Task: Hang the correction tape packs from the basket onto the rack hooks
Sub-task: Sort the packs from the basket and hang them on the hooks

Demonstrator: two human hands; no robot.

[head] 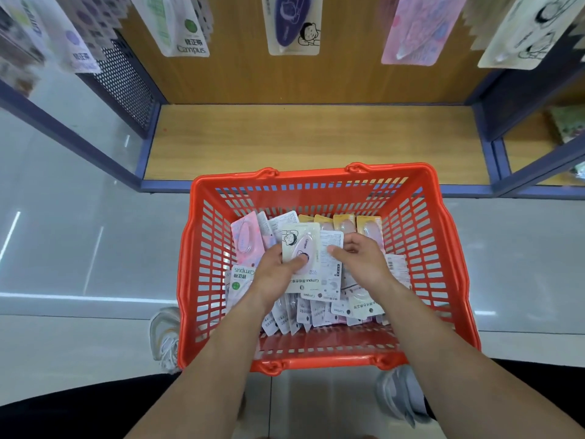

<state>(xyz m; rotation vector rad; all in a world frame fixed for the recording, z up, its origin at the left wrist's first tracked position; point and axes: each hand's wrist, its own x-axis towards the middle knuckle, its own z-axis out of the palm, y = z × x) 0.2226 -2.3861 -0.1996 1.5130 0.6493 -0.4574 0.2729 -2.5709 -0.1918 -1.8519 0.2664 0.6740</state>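
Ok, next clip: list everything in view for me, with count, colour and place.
basket: one, red, on the floor before the rack.
loose packs: many, white, pink and yellow, piled in the basket.
top pack: one, white with pink tape, above the pile.
hanging packs: several, mixed colours, on the rack above.
shelf: one, wooden, behind the basket.
shoes: two, pale, beside the basket's near corners.
left grip: bare hand, holds the top pack.
right grip: bare hand, touches a white pack beside it.

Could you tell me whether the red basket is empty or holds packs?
Not empty: a loose pile of packs covers the basket floor, well below its rim.
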